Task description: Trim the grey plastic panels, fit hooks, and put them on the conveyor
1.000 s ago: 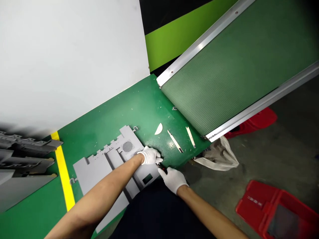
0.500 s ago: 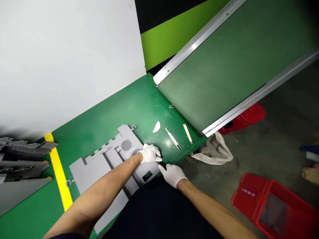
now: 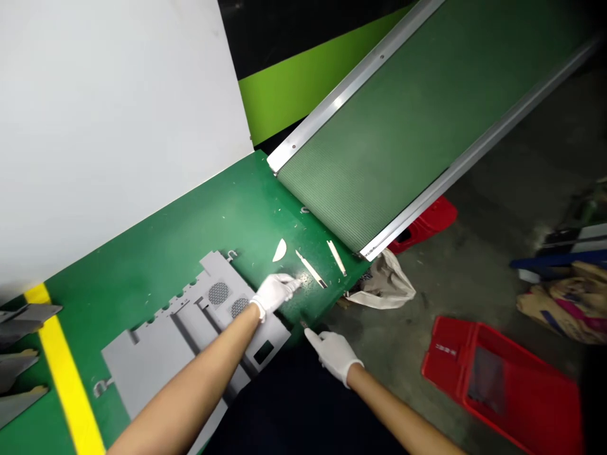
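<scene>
My left hand, in a white glove, reaches over the right edge of a grey plastic panel. Its fingers are pinched together above the green table; whatever may be between them is too small to make out. The panel lies flat, with round mesh grilles and a rectangular cutout. My right hand, also gloved, is closed near the table's front edge, apart from the panel. A short dark metallic tip pokes out past its fingers; the rest of this small tool is hidden. A slim pale craft knife lies beyond my left hand.
A pale half-round piece and a pale stick lie on the green table among small shavings. A conveyor belt slopes beyond. Grey parts stand left. A white sack and red bin are on the right.
My left hand has moved off the panel's edge to above the table. My right hand has drawn away from the panel's corner. The whole view has shifted to the right.
</scene>
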Motion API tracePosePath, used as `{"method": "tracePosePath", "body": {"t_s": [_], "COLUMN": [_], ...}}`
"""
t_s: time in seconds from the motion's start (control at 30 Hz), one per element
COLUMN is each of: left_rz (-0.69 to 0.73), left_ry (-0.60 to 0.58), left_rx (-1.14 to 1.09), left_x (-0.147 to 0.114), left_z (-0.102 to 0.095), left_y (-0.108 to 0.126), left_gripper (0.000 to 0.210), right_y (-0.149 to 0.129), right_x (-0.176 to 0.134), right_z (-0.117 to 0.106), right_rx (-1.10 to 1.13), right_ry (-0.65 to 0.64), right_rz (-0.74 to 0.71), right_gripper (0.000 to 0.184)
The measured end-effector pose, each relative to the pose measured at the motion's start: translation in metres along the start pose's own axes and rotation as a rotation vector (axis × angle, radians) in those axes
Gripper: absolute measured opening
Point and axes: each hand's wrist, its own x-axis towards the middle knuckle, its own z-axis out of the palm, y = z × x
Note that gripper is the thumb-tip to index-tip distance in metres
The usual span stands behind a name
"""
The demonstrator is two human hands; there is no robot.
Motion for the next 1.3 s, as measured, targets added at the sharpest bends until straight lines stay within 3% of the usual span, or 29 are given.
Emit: {"method": "tracePosePath", "body": {"t_s": [0.13, 0.2, 0.23, 0.3, 0.37, 0.47, 0.53, 0.6, 0.63, 0.77, 0.9, 1.3], "left_rz": [-0.037, 0.057, 0.101, 0.171, 0.197, 0.123, 0.011, -0.080, -0.111, -0.147, -0.122, -0.141], "left_ry": [-0.194, -0.195, -0.159, -0.034, 0.139, 0.609, 0.889, 0.993, 0.972, 0.773, 0.778, 0.801], "left_rx": [-0.076, -0.044, -0.018, 0.043, 0.114, 0.390, 0.540, 0.610, 0.606, 0.463, 0.357, 0.210], "left_x": [0.022, 0.029, 0.031, 0.032, 0.029, 0.020, 0.010, 0.002, -0.001, -0.003, -0.005, -0.009], "left_z": [0.089, 0.110, 0.108, 0.077, 0.018, -0.090, -0.148, -0.186, -0.197, -0.211, -0.207, -0.200], "left_y": [0.013, 0.025, 0.030, 0.036, 0.032, 0.010, -0.009, -0.028, -0.036, -0.061, -0.072, -0.074], "left_gripper": [0.030, 0.036, 0.040, 0.039, 0.036, 0.038, 0.043, 0.049, 0.051, 0.051, 0.047, 0.046], "right_y": [0.012, 0.013, 0.013, 0.008, -0.001, -0.025, -0.049, -0.078, -0.094, -0.158, -0.202, -0.238], "right_x": [0.009, 0.013, 0.014, 0.014, 0.013, 0.017, 0.027, 0.043, 0.052, 0.092, 0.120, 0.144], "right_z": [0.007, 0.009, 0.008, 0.005, -0.001, -0.012, -0.018, -0.021, -0.021, -0.016, -0.009, -0.004], "right_rx": [0.283, 0.370, 0.390, 0.405, 0.382, 0.275, 0.177, 0.074, 0.027, -0.115, -0.201, -0.273], "right_ry": [-0.005, 0.001, 0.010, 0.030, 0.053, 0.072, 0.062, 0.026, 0.004, -0.071, -0.100, -0.085], "right_rz": [0.144, 0.172, 0.179, 0.175, 0.117, -0.030, -0.104, -0.152, -0.173, -0.244, -0.250, -0.229], "right_gripper": [0.059, 0.055, 0.055, 0.055, 0.055, 0.054, 0.054, 0.056, 0.058, 0.066, 0.071, 0.074]}}
